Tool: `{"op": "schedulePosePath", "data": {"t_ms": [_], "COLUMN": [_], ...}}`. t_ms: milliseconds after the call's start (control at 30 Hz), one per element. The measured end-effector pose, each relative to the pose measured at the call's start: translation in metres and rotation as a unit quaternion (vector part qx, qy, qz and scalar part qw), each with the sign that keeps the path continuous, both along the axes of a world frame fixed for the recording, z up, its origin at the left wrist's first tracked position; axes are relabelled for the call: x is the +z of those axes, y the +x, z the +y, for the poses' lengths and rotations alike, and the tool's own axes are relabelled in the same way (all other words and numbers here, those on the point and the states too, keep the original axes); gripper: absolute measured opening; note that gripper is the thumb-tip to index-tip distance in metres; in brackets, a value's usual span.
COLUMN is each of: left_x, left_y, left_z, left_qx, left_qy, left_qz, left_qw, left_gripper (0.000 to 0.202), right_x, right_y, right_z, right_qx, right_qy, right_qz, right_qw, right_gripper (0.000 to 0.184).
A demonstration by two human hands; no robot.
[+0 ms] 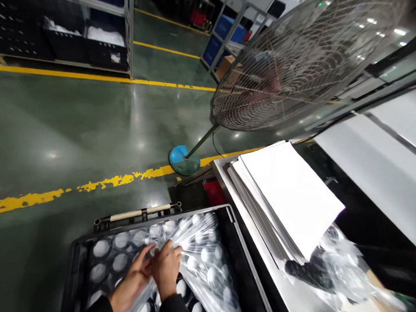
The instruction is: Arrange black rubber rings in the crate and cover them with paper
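Observation:
A sheet of clear plastic film (199, 281) lies over a black crate (236, 239) filled with rows of round white-topped pieces (121, 240). Above the crate's middle, my right hand (167, 268) is closed on gathered film, which is pulled into creases that fan away from the fingers. Close beside it on the left, my left hand (133, 281) has its fingers curled around the film's edge, thumb side up, almost touching the right hand. Part of the left fingertips is hidden behind the right hand. Some pieces at the near side show uncovered.
A metal bench (224, 169) on the right carries a stack of white sheets (290, 195) and crumpled clear plastic (343, 265). Beyond the crate stands a large floor fan (288, 71) on a blue base (181, 160). A rack with black bins (105, 49) is at far left.

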State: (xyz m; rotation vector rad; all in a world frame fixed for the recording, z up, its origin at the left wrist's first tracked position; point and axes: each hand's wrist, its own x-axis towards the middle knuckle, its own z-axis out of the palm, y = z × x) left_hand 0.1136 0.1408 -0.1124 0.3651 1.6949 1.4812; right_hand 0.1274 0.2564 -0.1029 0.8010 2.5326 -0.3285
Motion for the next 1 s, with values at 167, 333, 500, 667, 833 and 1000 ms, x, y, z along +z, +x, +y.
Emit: {"op": "schedulePosePath", "data": {"t_ms": [167, 333, 500, 667, 833, 1000], "left_x": [0.016, 0.009, -0.03, -0.046, -0.025, 0.009], "left_y": [0.01, -0.037, -0.086, -0.079, -0.058, -0.041], "left_z": [-0.016, 0.016, 0.04, 0.03, 0.032, 0.031], "left_qx": [0.024, -0.1, -0.267, -0.265, -0.255, -0.243], "left_qy": [-0.11, -0.109, -0.015, -0.033, -0.064, -0.046], "left_qz": [0.073, 0.241, 0.3, 0.329, 0.353, 0.433], "left_qw": [0.991, 0.959, 0.916, 0.906, 0.898, 0.867], "left_gripper": [0.06, 0.076, 0.07, 0.056, 0.059, 0.059], "right_x": [0.004, 0.025, 0.049, 0.055, 0.066, 0.091], "right_y": [0.011, 0.015, 0.013, 0.014, 0.024, 0.05], "right_z": [0.002, 0.03, 0.05, 0.066, 0.077, 0.084], "right_qx": [0.081, 0.188, 0.252, 0.277, 0.287, 0.37], "right_qy": [0.083, 0.07, 0.057, 0.042, 0.042, 0.078], "right_qz": [-0.051, -0.044, -0.057, -0.063, -0.065, 0.038], "right_qw": [0.992, 0.979, 0.964, 0.958, 0.955, 0.925], "right_gripper": [0.051, 0.045, 0.036, 0.036, 0.036, 0.022]}}
